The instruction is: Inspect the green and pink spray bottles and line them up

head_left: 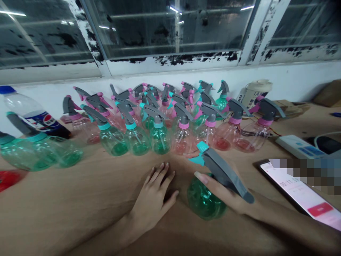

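My right hand (226, 193) is wrapped round the neck of a green spray bottle (204, 199) with a grey trigger head and a turquoise nozzle. That bottle is tilted, just in front of the rows. On the bare tabletop (106, 202) beside it rests my left hand (154, 197), palm down, fingers spread, holding nothing. Behind both hands stand several spray bottles in rows, among them a green one (160, 138) with a turquoise collar and a pink one (183, 138) with a pink collar. The right hand's fingers beyond the neck are mostly hidden.
At the left, more green spray bottles (39, 153) stand before a cola bottle (39, 113), near a red object (10, 179). On the right lie a phone (301, 192) with a lit timer and a white power strip (301, 147). A beige cup (255, 90) stands by the wall.
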The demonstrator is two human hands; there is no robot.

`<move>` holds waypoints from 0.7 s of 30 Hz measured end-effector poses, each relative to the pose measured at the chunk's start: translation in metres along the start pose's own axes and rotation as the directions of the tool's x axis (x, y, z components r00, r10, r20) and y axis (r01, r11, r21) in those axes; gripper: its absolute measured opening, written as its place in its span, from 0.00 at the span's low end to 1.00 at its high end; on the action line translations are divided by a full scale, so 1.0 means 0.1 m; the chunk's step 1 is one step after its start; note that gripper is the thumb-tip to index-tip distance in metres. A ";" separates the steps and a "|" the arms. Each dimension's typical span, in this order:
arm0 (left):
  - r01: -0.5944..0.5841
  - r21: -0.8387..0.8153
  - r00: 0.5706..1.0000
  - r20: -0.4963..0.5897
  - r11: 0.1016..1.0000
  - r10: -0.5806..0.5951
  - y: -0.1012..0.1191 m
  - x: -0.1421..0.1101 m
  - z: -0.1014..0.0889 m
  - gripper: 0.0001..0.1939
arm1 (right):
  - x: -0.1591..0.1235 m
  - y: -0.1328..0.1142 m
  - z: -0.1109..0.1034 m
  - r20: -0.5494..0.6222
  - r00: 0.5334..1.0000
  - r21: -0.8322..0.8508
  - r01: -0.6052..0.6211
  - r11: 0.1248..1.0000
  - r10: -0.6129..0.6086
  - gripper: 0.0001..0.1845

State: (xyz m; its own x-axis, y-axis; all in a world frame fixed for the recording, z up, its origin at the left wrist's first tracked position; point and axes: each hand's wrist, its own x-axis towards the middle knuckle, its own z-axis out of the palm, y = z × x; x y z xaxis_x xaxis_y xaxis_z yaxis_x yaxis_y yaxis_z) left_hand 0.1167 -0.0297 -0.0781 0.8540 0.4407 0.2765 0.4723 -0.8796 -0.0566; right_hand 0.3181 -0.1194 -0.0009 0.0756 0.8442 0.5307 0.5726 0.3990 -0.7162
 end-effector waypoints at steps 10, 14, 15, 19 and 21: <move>0.007 -0.005 1.000 -0.016 1.000 -0.007 0.00 0.01 0.00 0.24 | 0.00 0.08 0.02 0.075 0.997 0.051 -0.002 0.999 -0.002 0.02; 0.007 -0.022 1.000 -0.012 1.000 -0.007 0.00 0.01 -0.01 0.23 | -0.01 0.11 0.05 0.059 0.998 0.063 -0.043 0.997 0.039 0.03; 0.010 -0.032 1.000 -0.008 0.999 -0.010 0.00 0.01 -0.02 0.23 | 0.00 0.10 0.04 0.063 0.997 0.067 -0.037 0.997 0.033 0.02; 0.023 -0.096 1.000 0.003 0.995 -0.023 0.02 0.01 -0.06 0.22 | 0.02 0.02 0.01 0.055 0.997 0.052 0.045 0.998 -0.047 0.09; 0.022 -0.131 1.000 0.001 0.991 -0.022 0.04 0.02 -0.08 0.21 | 0.00 -0.01 0.00 0.038 0.996 0.051 0.077 0.996 -0.079 0.12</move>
State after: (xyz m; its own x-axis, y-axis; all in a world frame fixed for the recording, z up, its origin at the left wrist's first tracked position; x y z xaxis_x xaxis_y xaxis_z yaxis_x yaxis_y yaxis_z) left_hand 0.1184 -0.0334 -0.0700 0.8435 0.4603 0.2768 0.4585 -0.8855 0.0753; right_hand 0.3176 -0.1198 -0.0002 -0.0010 0.8227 0.5684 0.5348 0.4808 -0.6949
